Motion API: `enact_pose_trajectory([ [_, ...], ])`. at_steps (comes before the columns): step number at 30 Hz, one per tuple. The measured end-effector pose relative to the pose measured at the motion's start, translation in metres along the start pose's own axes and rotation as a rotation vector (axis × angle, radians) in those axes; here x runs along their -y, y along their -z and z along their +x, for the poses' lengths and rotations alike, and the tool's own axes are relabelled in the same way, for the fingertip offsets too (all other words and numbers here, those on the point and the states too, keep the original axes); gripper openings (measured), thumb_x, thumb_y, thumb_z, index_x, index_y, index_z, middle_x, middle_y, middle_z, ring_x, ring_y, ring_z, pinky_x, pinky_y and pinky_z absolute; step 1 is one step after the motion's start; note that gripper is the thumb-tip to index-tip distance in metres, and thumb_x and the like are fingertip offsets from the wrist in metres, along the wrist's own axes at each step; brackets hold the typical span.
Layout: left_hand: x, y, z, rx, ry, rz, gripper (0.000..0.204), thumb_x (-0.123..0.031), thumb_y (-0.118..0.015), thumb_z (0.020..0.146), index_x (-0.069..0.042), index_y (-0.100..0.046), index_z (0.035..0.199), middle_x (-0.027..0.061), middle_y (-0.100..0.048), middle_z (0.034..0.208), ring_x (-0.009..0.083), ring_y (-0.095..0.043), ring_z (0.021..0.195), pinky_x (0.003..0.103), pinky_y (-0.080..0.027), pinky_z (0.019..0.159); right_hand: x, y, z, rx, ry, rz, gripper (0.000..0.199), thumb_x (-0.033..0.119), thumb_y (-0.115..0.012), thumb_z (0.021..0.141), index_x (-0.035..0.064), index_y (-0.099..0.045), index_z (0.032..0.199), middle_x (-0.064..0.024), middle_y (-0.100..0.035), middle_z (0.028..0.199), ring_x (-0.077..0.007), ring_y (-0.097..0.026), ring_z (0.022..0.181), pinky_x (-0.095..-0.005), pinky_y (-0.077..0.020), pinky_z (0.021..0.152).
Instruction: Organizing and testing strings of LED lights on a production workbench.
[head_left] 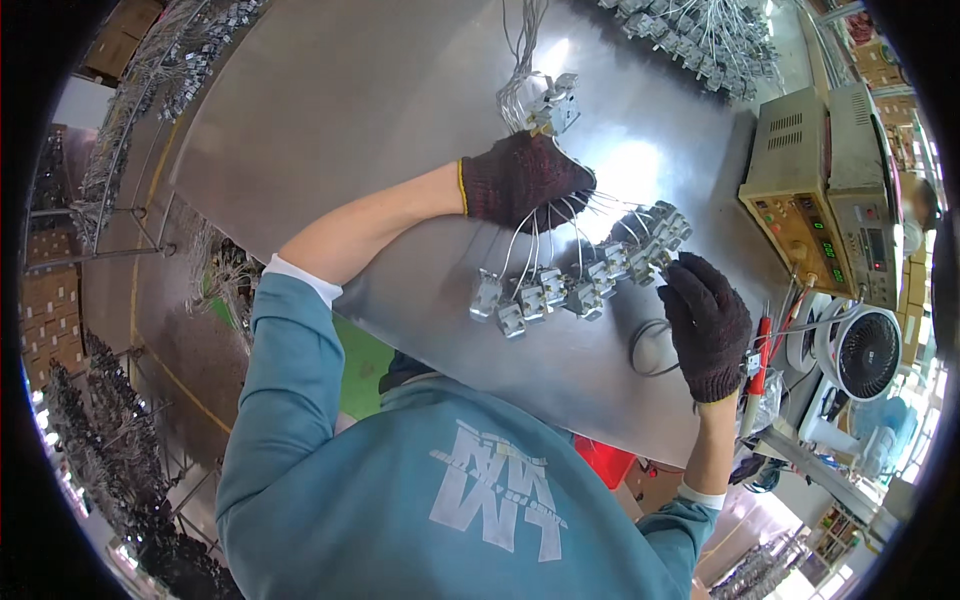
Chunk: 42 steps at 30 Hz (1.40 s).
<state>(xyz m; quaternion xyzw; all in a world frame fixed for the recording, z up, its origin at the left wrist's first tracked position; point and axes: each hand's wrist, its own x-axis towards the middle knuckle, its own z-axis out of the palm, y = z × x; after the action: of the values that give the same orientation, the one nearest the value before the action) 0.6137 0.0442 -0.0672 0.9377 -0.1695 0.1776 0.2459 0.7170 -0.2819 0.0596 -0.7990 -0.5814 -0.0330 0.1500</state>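
Observation:
My left hand point(527, 183), in a dark knitted glove with a yellow cuff edge, is closed around a bundle of white wires point(520, 250). From it the wires fan out to a row of small metal clip-like parts point(590, 285) lying on the metal table point(390, 260). Just beyond the glove, more metal parts point(556, 105) with grey wires rest on the table. My right hand point(708, 325), also gloved, is at the right end of the row, fingers bent and apart, with nothing visible in them. Whether its fingertips touch the closest part cannot be made out.
Two box-shaped instruments point(800, 190) with lit displays stand at the right. Beside them are a red-handled tool point(760, 355) and a small fan point(866, 352). A black cable loop point(652, 348) lies near my right hand. More wired metal parts point(690, 45) are piled at the far right.

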Motion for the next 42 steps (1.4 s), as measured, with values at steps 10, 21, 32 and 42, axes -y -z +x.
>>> enact_pose_trajectory([
  [10, 0.001, 0.003, 0.002, -0.034, -0.056, -0.019, 0.028, -0.025, -0.083, 0.086, -0.01, -0.067, 0.104, 0.0134, -0.073, 0.085, 0.0361, -0.076, 0.077, 0.049, -0.06, 0.068, 0.039, -0.022, -0.014, -0.202, -0.359, 0.255, 0.028, 0.002, -0.086, 0.093, 0.007, -0.08, 0.12, -0.0182, -0.08, 0.123, -0.0342, -0.08, 0.11, -0.0418, -0.0634, 0.094],
  [21, 0.004, -0.004, 0.001, -0.048, -0.014, 0.029, 0.03, -0.028, -0.081, 0.087, -0.009, -0.066, 0.105, 0.0145, -0.072, 0.084, 0.0379, -0.075, 0.074, 0.05, -0.059, 0.065, 0.02, -0.017, -0.005, -0.102, -0.182, 0.127, 0.029, 0.002, -0.085, 0.093, 0.0078, -0.08, 0.121, -0.0167, -0.078, 0.127, -0.0335, -0.078, 0.112, -0.0405, -0.0634, 0.093],
  [32, -0.001, -0.005, 0.003, -0.082, 0.043, 0.156, 0.031, -0.034, -0.078, 0.091, -0.008, -0.065, 0.104, 0.0152, -0.072, 0.08, 0.0383, -0.075, 0.07, 0.052, -0.058, 0.059, 0.058, -0.029, 0.014, -0.165, -0.205, 0.011, 0.026, 0.001, -0.082, 0.095, 0.0081, -0.08, 0.12, -0.0155, -0.08, 0.122, -0.031, -0.08, 0.1, -0.0397, -0.0634, 0.087],
  [42, 0.008, -0.015, 0.01, -0.054, 0.037, 0.104, 0.035, -0.033, -0.079, 0.088, -0.007, -0.064, 0.107, 0.0148, -0.072, 0.08, 0.0381, -0.075, 0.068, 0.052, -0.058, 0.058, 0.041, -0.031, 0.015, -0.195, -0.271, 0.206, 0.021, 0.008, -0.079, 0.103, 0.0028, -0.078, 0.123, -0.015, -0.079, 0.123, -0.0254, -0.079, 0.11, -0.0385, -0.0629, 0.093],
])
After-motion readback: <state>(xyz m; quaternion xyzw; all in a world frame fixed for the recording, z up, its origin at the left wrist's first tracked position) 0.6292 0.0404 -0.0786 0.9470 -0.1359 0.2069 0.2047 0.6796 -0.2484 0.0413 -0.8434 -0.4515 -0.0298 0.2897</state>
